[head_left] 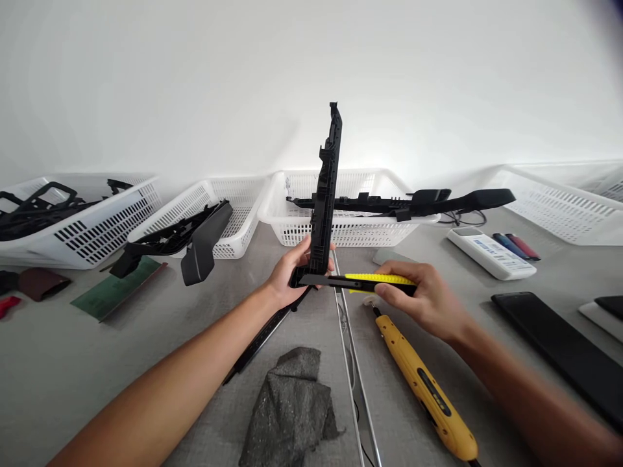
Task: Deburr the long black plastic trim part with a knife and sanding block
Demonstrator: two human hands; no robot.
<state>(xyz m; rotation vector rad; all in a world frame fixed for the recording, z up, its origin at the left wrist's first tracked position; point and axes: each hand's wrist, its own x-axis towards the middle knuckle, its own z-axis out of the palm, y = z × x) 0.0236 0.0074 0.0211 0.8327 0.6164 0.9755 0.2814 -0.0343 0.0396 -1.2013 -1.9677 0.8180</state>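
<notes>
My left hand (pixel 287 275) is closed around the lower end of a long black plastic trim piece (pixel 325 194), which stands upright with its ribbed, clipped side showing. In my right hand (pixel 423 295) is a yellow and black utility knife (pixel 374 282), pointing left. Its blade end lies at the bottom of the trim piece, close to my left fingers; whether it touches is hard to tell. Just below the knife, a yellow rotary tool (pixel 423 386) rests on the table. A crumpled dark grey cloth (pixel 294 405) lies below my left hand, beside another thin black strip (pixel 257 344).
White baskets (pixel 350 235) line the wall; several hold black plastic parts, some jutting over the rims. Green sandpaper (pixel 119 288) lies at left. On the right are a white device (pixel 491 253), red and blue lighters (pixel 516 246) and a black phone (pixel 559 350). A metal-edged slot (pixel 357 383) splits the table.
</notes>
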